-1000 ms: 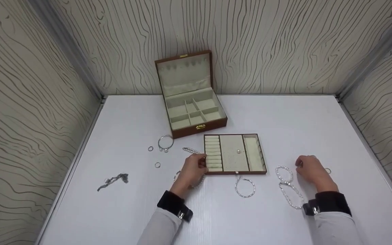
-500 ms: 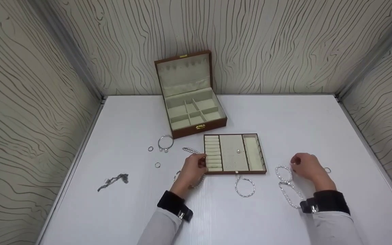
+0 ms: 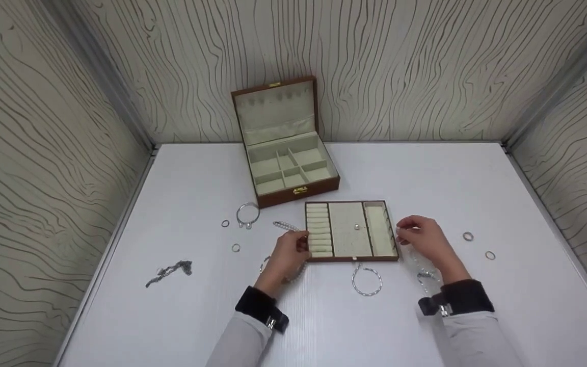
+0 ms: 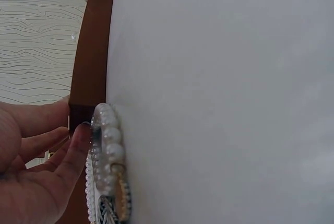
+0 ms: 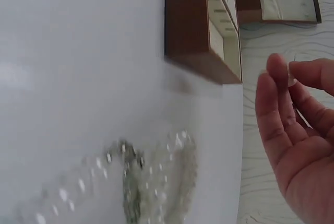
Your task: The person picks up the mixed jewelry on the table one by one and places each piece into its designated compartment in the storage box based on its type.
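Observation:
In the head view my left hand [image 3: 286,255] holds the near left corner of a brown jewelry tray [image 3: 352,259]. The left wrist view shows its thumb and fingers [image 4: 78,140] gripping that corner, a pearl bracelet [image 4: 110,135] just beside it. My right hand [image 3: 428,244] is at the tray's right edge, raised above the table. Between its thumb and fingertips it pinches a small pearl earring [image 5: 291,81], mostly hidden, with a thin post showing. A similar pearl stud [image 3: 357,227] sits on the tray's middle panel. Ring rolls [image 3: 319,224] fill its left section.
Behind the tray stands an open jewelry box [image 3: 298,196] with compartments. A bracelet [image 3: 367,282] lies before the tray, clear beads [image 3: 426,278] under the right hand. Two rings [image 3: 468,236] lie at right; a bangle [image 3: 248,214], rings [image 3: 236,247] and a chain [image 3: 171,270] at left.
My right hand has moved left from beside the two rings to the tray's right edge, carrying the earring and uncovering those rings. The left hand has stayed on the tray.

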Available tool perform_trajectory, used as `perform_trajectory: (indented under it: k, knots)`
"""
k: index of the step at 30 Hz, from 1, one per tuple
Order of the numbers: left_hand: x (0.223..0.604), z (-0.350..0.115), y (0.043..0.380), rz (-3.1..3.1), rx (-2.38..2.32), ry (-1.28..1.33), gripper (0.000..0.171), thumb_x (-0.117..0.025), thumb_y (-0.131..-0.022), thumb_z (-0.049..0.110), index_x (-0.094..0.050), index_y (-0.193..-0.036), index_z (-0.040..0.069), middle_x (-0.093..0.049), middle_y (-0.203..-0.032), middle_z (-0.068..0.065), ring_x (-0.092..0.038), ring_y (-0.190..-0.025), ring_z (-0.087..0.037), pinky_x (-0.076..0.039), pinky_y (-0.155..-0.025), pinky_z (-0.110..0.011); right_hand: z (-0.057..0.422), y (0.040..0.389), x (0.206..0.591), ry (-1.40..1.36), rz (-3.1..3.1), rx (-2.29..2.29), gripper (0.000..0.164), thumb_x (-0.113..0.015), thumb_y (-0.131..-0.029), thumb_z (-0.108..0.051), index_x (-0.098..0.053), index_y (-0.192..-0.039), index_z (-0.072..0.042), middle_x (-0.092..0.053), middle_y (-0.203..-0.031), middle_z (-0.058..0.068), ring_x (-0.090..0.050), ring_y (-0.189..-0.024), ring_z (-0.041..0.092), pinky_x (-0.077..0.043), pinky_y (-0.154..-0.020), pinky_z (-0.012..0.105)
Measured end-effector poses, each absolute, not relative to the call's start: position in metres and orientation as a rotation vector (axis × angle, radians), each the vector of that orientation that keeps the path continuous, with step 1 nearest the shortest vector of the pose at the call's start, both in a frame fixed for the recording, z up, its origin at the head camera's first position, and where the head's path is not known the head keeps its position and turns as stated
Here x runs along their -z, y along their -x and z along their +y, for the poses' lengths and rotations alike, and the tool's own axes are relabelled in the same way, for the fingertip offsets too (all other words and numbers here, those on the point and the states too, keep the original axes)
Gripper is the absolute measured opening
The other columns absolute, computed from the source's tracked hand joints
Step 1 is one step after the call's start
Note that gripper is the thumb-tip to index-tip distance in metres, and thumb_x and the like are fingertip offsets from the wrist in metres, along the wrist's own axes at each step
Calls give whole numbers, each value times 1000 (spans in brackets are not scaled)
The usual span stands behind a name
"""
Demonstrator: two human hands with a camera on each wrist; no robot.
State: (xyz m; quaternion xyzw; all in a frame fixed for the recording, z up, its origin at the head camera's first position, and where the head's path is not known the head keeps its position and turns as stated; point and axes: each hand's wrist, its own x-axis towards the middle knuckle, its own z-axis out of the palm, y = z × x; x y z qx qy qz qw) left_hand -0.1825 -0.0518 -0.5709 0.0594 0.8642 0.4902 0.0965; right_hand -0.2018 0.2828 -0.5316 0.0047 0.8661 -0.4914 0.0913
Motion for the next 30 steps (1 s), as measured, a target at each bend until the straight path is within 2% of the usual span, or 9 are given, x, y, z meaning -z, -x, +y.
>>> perform_trajectory:
  k: [7,12,18,24,30]
  knots:
    - [572,-52,183,2551,-1469,-189,48,-69,-82,-9,-59,-129,-3,-61,-98,-3,-59,-90,-14,-53,-80,-26,241,211,539,-22,2498,1652,26,-61,-96,-7,-60,-116,11,-65,-102,25,-65,-84,22,-57,-74,33]
    - [575,-53,183,2581,-1456,-249,46,-70,-81,-9,-61,-126,-4,-60,-95,-2,-58,-88,-14,-52,-78,-26,225,218,548,-73,2520,1646,24,-60,-96,-6,-62,-115,8,-65,-102,18,-65,-88,26,-56,-74,32]
    - [576,-55,184,2577,-1470,-271,46,-70,-80,-9,-62,-125,-4,-60,-94,-3,-58,-87,-14,-53,-77,-25,216,221,555,-139,2603,1578,21,-61,-95,-5,-64,-113,4,-65,-103,15,-63,-88,25,-53,-68,26]
    - [575,-59,179,2570,-1479,-214,50,-71,-80,-9,-58,-129,-6,-62,-98,-5,-60,-90,-16,-53,-80,-26,212,222,563,-91,2644,1513,20,-63,-94,-8,-66,-112,1,-65,-106,15,-63,-87,22,-53,-68,26]
    - [574,-56,182,2540,-1526,-265,52,-70,-79,-11,-57,-129,-9,-62,-99,-8,-61,-91,-19,-54,-80,-27,214,222,564,-89,2722,1476,18,-65,-92,-6,-68,-109,0,-66,-105,14,-63,-84,21,-51,-67,26]
